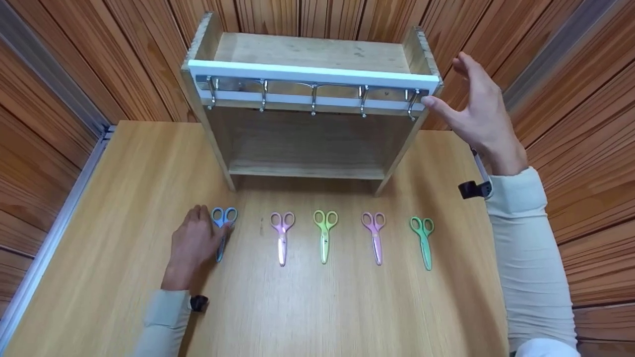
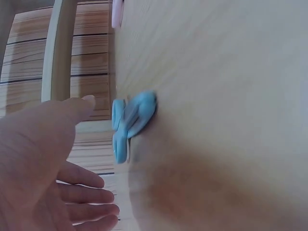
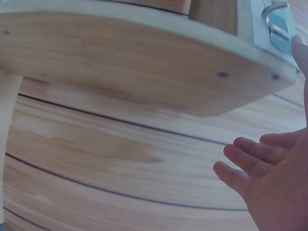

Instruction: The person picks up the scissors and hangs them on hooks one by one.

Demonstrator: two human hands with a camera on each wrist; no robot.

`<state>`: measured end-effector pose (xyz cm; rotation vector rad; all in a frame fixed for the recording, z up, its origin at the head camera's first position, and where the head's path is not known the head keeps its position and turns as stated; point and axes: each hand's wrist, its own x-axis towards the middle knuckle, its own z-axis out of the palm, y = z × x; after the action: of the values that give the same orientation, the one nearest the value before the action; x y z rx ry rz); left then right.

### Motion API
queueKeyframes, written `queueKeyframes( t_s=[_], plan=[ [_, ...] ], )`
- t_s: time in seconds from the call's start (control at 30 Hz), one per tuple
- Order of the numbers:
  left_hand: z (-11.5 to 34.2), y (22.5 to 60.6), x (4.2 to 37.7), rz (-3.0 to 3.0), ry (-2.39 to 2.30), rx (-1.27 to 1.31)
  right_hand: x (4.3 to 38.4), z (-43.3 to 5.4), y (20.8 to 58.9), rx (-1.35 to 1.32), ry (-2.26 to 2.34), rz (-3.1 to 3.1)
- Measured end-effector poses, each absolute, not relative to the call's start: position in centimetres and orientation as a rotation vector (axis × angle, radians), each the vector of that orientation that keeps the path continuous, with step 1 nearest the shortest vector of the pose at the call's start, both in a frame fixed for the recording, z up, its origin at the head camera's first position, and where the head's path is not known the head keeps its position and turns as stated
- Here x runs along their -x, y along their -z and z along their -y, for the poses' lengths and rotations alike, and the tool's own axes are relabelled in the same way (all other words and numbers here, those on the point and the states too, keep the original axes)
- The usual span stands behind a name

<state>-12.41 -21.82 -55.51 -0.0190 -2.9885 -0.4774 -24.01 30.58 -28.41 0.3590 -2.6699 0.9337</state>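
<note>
Blue scissors (image 1: 224, 218) lie at the left end of a row on the table, handles toward the shelf. Beside them is my left hand (image 1: 194, 240), its thumb overlapping them in the head view. The left wrist view shows that hand's fingers (image 2: 91, 195) spread apart, with the scissors (image 2: 130, 118) in front and nothing gripped. My right hand (image 1: 483, 111) is raised at the right end of the wooden shelf (image 1: 307, 144), thumb tip right by the last metal hook (image 1: 412, 105). Its fingers (image 3: 255, 159) are extended and hold nothing.
Rightward along the row lie pink scissors (image 1: 282, 238), yellow-green scissors (image 1: 325, 235), purple scissors (image 1: 375, 238) and green scissors (image 1: 424, 243). A white-edged rail (image 1: 317, 72) with several hooks crosses the shelf's front. Wood-panelled walls (image 1: 590, 163) enclose the table (image 1: 297, 317).
</note>
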Motion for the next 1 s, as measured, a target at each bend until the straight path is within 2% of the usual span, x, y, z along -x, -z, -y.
queueKeyframes(
  t_s=[0.43,1.0],
  plan=[
    [20.2,55.8,11.2,3.109,0.494,-0.075,25.7,-27.1,26.5,-0.552,-0.784,2.641],
    [19.0,56.3,12.0,2.982,0.385,-0.018,26.1,-25.6,26.7,-0.500,-0.566,2.722]
  ],
)
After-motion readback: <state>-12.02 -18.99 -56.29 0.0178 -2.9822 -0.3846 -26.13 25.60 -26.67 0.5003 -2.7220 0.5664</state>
